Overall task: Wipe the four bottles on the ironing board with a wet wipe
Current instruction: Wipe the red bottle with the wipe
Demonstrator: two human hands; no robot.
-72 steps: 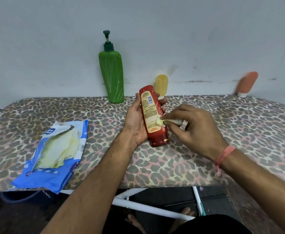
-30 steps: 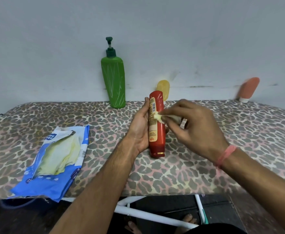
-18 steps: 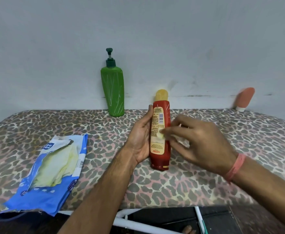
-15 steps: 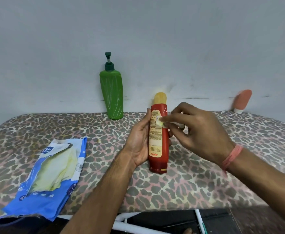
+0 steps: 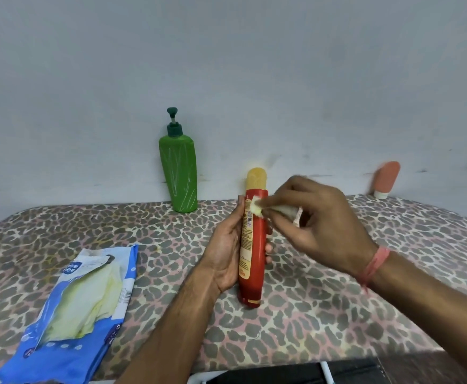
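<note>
The ironing board (image 5: 337, 314) fills the lower half of the view, its cover a leopard print of grey-brown spots on cream and pink, running back to a plain, pale grey wall (image 5: 226, 65) with a few dark scuffs low down. Under the near edge, a strip of white frame (image 5: 325, 372) and dark floor show.

The red bottle (image 5: 251, 261) lies with its base toward the person and its far end lifted, mid-board. The left hand (image 5: 226, 250) cups it from the left, fingers curled round behind so the grip is closed on it. The right hand (image 5: 318, 225) pinches a folded wet wipe (image 5: 271, 210), its grip tight on it, and the wipe's tip touches the bottle's upper end. A pink thread band (image 5: 375, 264) circles the right wrist.

Against the wall stand three more bottles: a green pump bottle (image 5: 179, 173) left of centre, a yellow one (image 5: 256, 177) directly behind the red bottle's top, and a salmon tube (image 5: 387, 178) on its white cap, leaning on the wall far to the right, well apart from the others.

A blue wipes pack (image 5: 69, 328) lies flat at the front left, its flap open and pale sheets showing inside.
</note>
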